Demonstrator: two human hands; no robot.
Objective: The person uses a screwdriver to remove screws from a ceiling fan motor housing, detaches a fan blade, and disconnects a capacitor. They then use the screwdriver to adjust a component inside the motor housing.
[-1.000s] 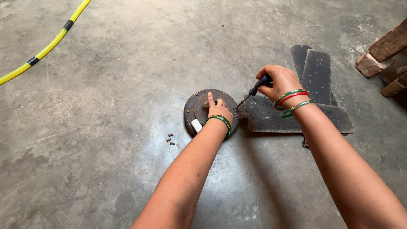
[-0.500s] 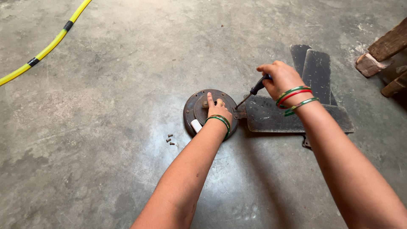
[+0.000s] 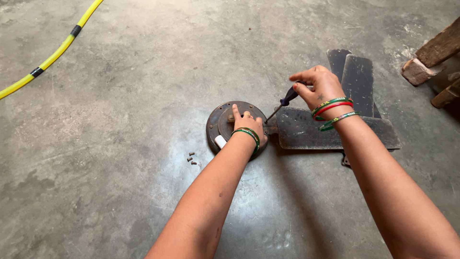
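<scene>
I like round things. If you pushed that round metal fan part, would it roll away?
Probably not: the round fan part lies flat on the concrete floor, so it would likely slide. It looks like heavy metal, and the left hand is pressing on it.

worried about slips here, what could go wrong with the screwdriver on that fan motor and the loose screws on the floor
1. The screwdriver stands tilted at the rim of the fan motor housing, and the left hand presses just beside its tip; a slip could jab the fingers.
2. The loose screws lie bare on the concrete floor and could roll off or get lost.
3. The right hand grips only the handle top, so control may be weak.
</scene>
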